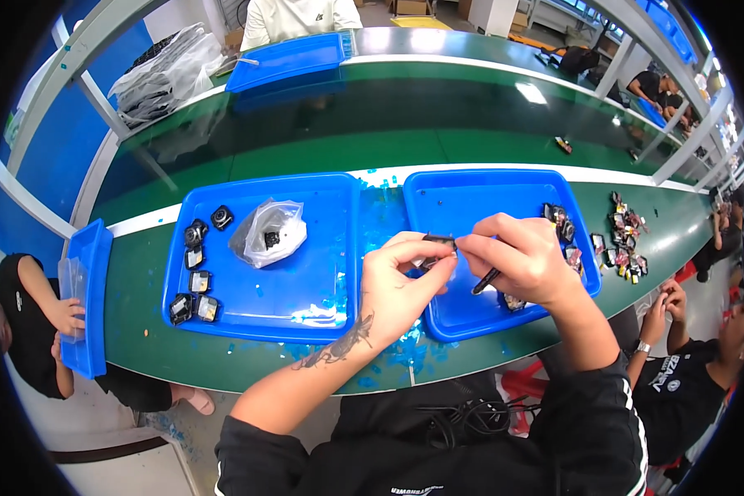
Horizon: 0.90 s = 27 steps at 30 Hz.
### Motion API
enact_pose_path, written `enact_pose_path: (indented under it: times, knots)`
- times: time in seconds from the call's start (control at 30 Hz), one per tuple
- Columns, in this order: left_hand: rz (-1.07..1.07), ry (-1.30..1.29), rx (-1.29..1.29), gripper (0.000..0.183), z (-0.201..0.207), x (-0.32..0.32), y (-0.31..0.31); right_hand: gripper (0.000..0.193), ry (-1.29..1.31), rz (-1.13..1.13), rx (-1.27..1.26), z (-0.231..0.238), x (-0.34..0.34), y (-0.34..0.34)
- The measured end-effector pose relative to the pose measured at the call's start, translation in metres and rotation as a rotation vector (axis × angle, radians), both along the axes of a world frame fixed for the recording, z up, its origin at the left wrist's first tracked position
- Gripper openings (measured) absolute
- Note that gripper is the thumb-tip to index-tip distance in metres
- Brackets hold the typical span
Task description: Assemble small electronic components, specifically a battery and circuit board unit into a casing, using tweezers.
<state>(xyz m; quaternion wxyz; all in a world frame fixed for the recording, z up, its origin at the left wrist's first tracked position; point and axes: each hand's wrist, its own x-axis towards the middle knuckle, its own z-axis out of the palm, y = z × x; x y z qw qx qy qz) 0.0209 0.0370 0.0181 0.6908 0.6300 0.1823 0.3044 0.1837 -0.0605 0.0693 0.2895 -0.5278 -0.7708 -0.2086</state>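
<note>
Above the near-left part of the right blue tray, my two hands meet. My left hand is closed, pinching a small black part between thumb and fingers; its exact kind is mostly hidden. Closed too, my right hand has its fingertips against that part. A slim dark pen-like tool sticks out below the right fingers. Several small black camera-like units lie along the right side of this tray, partly behind my right hand.
The left blue tray holds several black camera-like units and a clear plastic bag with small black pieces. Loose units are piled on the green table at right. Blue film scraps surround the trays. Other people sit at both sides and opposite.
</note>
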Motion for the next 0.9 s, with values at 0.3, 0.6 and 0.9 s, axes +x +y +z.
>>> enact_pose_path:
  times: [0.3, 0.6, 0.9]
  knots:
    - [-0.038, 0.013, -0.054, 0.013, -0.002, -0.004, -0.005, 0.021, -0.179, 0.022, -0.027, -0.001, -0.002, -0.01]
    - [0.116, 0.038, 0.203, 0.014, 0.008, -0.004, -0.009, 0.023, 0.153, -0.013, -0.057, -0.012, -0.01, -0.004]
    - [0.148, -0.011, 0.179, 0.013, 0.01, -0.005, -0.012, 0.014, 0.451, -0.1, -0.061, -0.016, -0.022, -0.003]
